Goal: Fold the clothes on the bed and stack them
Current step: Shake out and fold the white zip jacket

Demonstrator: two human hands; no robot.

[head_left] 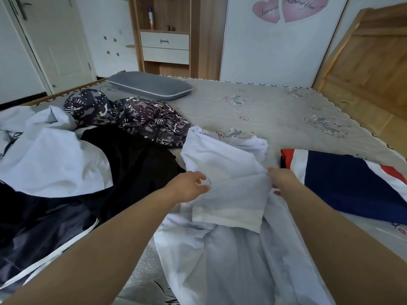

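Observation:
A white garment (222, 164) lies crumpled in front of me on the bed (275, 111), its lower part trailing toward me. My left hand (189, 187) grips its left side, fingers curled into the cloth. My right hand (280, 179) pinches its right edge. A folded navy garment with red and white stripes (343, 181) lies flat to the right. On the left lie another white garment (55, 159), a black one (132, 159) and a dark camouflage-patterned one (141, 119), all unfolded.
A grey pillow (149, 84) sits at the bed's far side. Beyond it stand a wooden shelf unit with drawers (165, 40) and a white door (57, 40). A wooden headboard (365, 69) rises on the right. Bare grey sheet stretches across the far right.

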